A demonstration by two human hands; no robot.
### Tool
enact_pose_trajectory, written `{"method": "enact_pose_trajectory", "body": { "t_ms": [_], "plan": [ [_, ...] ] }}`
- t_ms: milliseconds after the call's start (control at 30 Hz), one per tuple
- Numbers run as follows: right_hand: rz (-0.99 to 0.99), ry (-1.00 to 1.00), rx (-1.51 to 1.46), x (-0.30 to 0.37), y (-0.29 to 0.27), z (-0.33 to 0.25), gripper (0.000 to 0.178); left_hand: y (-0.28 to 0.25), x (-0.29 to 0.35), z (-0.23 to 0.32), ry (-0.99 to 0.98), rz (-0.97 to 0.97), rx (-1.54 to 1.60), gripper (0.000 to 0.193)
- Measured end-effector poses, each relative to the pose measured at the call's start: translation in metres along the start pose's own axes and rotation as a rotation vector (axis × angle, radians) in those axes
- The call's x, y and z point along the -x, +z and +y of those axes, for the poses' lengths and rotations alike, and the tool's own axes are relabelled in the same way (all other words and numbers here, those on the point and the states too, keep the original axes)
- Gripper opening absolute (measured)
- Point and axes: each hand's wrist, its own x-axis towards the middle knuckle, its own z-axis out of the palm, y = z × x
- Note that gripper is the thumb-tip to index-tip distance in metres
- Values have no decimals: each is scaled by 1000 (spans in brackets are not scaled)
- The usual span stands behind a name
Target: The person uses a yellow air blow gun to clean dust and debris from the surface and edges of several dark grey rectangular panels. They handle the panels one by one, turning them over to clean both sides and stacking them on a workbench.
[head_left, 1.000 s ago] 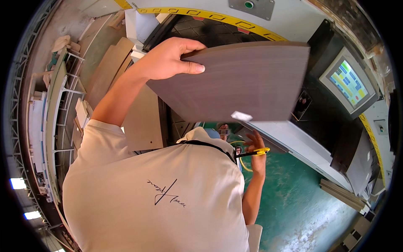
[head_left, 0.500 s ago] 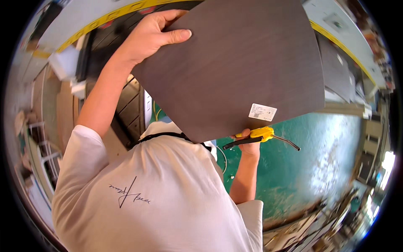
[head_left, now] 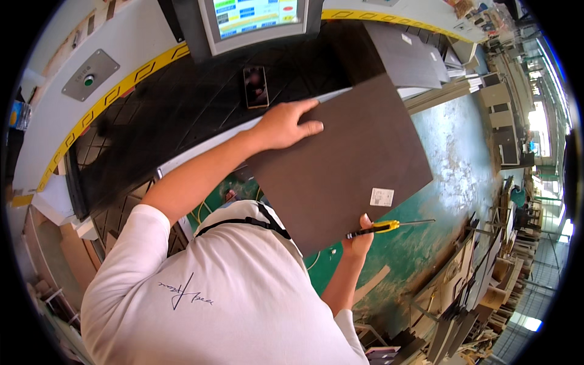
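Note:
A dark brown rectangular panel with a white label lies tilted in front of my body. My left hand grips its far left edge, thumb on the top face and the other fingers mostly hidden. Near the panel's close right edge, my right hand is closed around a yellow air blow gun with a thin metal nozzle pointing right. The right thumb stands up beside the panel's edge; whether its hidden fingers also support the panel I cannot tell.
Beyond the panel runs a dark machine bed with a phone on it. Above are a lit screen and a green button. More dark panels lie at the far right. Stacked boards stand by the green floor.
The panel has come lower and farther from my head, both hands still at its edges. My view has shifted, bringing the screen and phone into sight. The blow gun has turned slightly.

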Motion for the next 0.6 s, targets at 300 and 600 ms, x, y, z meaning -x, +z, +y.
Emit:
{"method": "enact_pose_trajectory", "body": {
  "t_ms": [300, 600],
  "plan": [
    [-151, -44, -107, -178, -27, -63, 25, 89, -68, -45, -271, 233, 220, 105],
    [32, 156, 102, -418, 5, -154, 17, 193, -287, -11, -302, 535, 324, 93]
  ]
}}
